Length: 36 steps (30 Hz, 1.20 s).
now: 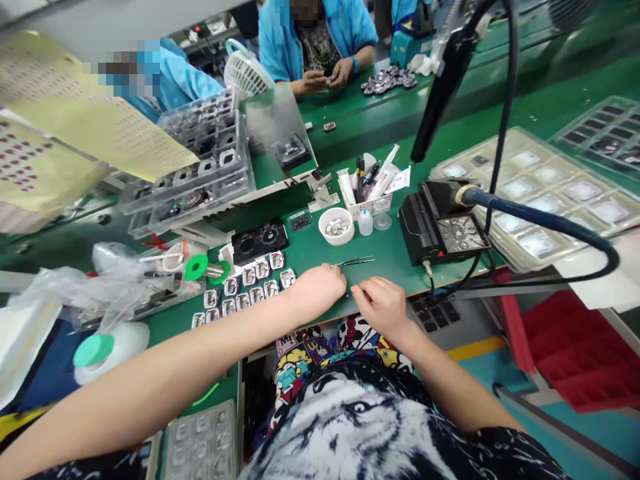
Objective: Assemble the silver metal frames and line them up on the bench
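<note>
My left hand (320, 288) is closed over the front edge of the green bench, with its back toward me. My right hand (383, 305) is closed too, just right of it, its thumb side facing the left hand. Curled fingers hide whatever either hand may hold. Dark tweezers (355, 261) stick out beyond the left knuckles; I cannot tell if that hand touches them. Left of my left hand stand rows of small metal cases (256, 295), some partly behind my forearm. A white bowl of small shiny parts (337, 239) is behind the tweezers.
A black soldering station (421, 230) stands at right, its thick cable (545, 217) arching across. A box of pens and syringes (370, 200) is behind the bowl. Clear part trays (515, 160) lie at right. A white bottle (113, 350) is at left. Co-workers (320, 40) sit opposite.
</note>
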Each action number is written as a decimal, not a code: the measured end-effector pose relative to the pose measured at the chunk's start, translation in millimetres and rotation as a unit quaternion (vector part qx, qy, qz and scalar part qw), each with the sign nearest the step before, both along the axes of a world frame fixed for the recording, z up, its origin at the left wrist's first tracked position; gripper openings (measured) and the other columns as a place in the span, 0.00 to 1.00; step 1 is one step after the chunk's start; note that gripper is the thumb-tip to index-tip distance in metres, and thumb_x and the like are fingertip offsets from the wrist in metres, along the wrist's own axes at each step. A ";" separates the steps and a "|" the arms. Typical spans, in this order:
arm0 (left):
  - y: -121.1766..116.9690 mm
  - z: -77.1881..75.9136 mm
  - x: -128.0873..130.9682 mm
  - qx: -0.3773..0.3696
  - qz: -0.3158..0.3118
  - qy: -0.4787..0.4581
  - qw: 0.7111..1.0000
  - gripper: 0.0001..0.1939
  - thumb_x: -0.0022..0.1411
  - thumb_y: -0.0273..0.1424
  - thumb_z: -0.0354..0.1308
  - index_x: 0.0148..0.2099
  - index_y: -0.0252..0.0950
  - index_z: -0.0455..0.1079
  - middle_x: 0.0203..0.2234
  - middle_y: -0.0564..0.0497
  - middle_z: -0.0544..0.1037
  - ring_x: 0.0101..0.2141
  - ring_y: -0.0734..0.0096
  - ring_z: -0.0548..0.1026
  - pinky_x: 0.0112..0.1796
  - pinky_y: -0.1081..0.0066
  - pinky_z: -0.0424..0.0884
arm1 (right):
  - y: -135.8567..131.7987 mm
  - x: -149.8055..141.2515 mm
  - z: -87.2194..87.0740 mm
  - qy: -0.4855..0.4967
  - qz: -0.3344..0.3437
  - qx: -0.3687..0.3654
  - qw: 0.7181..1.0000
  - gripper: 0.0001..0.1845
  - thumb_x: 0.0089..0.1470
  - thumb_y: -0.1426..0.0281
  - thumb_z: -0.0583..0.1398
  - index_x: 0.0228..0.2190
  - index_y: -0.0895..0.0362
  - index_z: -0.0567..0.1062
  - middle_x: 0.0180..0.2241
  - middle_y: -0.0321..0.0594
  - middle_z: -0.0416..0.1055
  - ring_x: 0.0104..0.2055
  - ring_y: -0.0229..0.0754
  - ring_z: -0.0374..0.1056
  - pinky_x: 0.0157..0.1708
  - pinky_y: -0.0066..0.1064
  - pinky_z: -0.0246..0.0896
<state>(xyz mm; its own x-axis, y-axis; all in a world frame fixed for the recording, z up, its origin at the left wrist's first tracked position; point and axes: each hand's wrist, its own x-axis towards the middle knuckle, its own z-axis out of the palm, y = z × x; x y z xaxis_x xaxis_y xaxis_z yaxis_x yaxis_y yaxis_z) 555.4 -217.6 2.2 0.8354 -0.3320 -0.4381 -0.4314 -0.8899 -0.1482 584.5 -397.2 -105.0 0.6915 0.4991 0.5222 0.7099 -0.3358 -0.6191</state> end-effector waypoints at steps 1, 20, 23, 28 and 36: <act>0.0 -1.7 0.0 0.001 -0.003 -0.004 1.000 0.08 0.66 0.17 0.54 0.41 0.29 0.75 0.35 0.36 0.78 0.37 0.48 0.80 0.33 0.60 0.74 | -0.7 0.7 -0.3 0.001 0.003 -0.001 1.000 0.21 0.72 0.67 0.58 0.24 0.53 0.70 0.23 0.36 0.66 0.28 0.40 0.62 0.34 0.35 0.52; 2.7 -13.8 -39.0 -0.263 0.195 -0.153 0.932 0.08 0.71 0.25 0.56 0.46 0.34 0.77 0.38 0.43 0.79 0.40 0.57 0.79 0.41 0.61 0.75 | -6.9 -5.2 11.6 0.080 0.058 0.050 0.994 0.05 0.69 0.68 0.61 0.38 0.53 0.77 0.29 0.37 0.74 0.33 0.43 0.69 0.37 0.36 0.63; -13.9 -28.7 -59.4 -0.474 0.385 -0.191 0.768 0.07 0.70 0.31 0.60 0.46 0.40 0.79 0.38 0.49 0.80 0.38 0.65 0.78 0.39 0.67 0.75 | -3.8 -15.3 23.5 0.161 0.098 0.094 0.978 0.10 0.67 0.67 0.63 0.49 0.52 0.76 0.40 0.42 0.77 0.39 0.45 0.73 0.39 0.36 0.69; -50.4 -52.5 -75.3 -0.700 0.560 -0.093 0.433 0.13 0.65 0.41 0.64 0.47 0.39 0.76 0.24 0.55 0.73 0.20 0.74 0.69 0.22 0.74 0.68 | 5.4 -26.5 26.7 0.196 0.084 0.100 0.972 0.06 0.66 0.68 0.63 0.45 0.51 0.79 0.38 0.38 0.78 0.36 0.41 0.74 0.39 0.33 0.71; -59.2 -25.1 -131.8 -0.737 0.617 0.020 0.277 0.21 0.58 0.45 0.72 0.50 0.41 0.80 0.52 0.42 0.81 0.34 0.64 0.81 0.30 0.65 0.82 | 14.1 -7.5 30.0 0.078 0.076 -0.047 0.993 0.04 0.68 0.66 0.64 0.39 0.52 0.79 0.34 0.33 0.80 0.37 0.38 0.75 0.40 0.29 0.67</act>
<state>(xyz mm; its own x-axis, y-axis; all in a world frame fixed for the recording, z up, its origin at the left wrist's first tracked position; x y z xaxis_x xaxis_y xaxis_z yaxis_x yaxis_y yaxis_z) 423.6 -276.8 -22.9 0.7159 0.3513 -0.6034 0.3608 0.5538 0.7504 577.0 -383.1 -75.0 0.6731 0.6459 0.3602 0.6543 -0.2932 -0.6971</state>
